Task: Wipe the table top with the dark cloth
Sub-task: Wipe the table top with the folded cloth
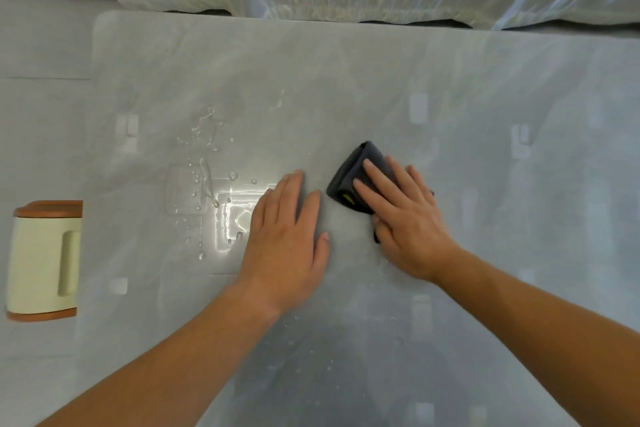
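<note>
Wiping judged under way | cloth (pixel 356 180) was pressed flat on table (pixel 450 80) under right hand (pixel 405 218), fingers spread, nothing gripped | left hand (pixel 287 236) was laid flat, empty, just beside | cloth judged soft, light, folded; best pressed from above | water drops (pixel 204 149) were left unwiped | containers: none seen.

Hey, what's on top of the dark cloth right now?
The right hand lies flat on the dark cloth, fingers spread over it, pressing it onto the table top. The part of the cloth under the palm is hidden; only its far folded corner and a small yellow tag show.
</note>
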### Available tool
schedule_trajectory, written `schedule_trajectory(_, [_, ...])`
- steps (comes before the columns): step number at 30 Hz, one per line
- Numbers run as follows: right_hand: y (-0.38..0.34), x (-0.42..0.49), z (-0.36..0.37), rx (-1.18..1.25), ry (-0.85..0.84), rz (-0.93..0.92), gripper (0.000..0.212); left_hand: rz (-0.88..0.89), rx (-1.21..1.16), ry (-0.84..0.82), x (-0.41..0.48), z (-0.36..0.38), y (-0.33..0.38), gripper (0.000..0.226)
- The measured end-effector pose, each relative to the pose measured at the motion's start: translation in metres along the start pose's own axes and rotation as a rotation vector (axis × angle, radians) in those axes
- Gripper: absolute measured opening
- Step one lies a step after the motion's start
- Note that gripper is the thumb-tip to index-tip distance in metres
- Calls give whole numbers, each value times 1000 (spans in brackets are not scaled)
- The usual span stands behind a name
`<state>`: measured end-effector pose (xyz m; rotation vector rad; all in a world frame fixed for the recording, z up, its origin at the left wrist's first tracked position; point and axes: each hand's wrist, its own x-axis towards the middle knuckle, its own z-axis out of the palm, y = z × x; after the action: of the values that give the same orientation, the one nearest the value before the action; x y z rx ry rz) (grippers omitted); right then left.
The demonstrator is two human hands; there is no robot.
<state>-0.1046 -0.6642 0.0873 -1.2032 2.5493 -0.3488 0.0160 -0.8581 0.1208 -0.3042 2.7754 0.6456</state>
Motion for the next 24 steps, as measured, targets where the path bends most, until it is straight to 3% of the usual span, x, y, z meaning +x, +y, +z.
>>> schedule_trajectory(2, [20,0,-7,-27,-1,-21,60,17,3,-12,-7,3,1,56])
schedule_trajectory(6, [18,15,-7,60,113,334,60,49,29,-30,-20,9,2,58])
schedule_trajectory(8, [-3,6,4,93,162,425,59,49,32,-33,-27,12,4,58])
schedule_trajectory(12, [-40,-47,31,37,113,255,56,40,34,-49,-41,17,7,59])
schedule_trajectory(16, [-17,-68,29,-47,40,36,52,10,56,-34,-54,26,7,59])
schedule_trajectory(17, [-6,-61,25,-58,55,64,53,11,67,-28,-57,29,6,59])
schedule_trajectory(21, [4,-41,18,46,171,460,55,-11,78,9,-68,41,7,57])
schedule_trajectory(24, [-28,-66,33,6,144,319,58,-18,76,31,-73,47,13,56])
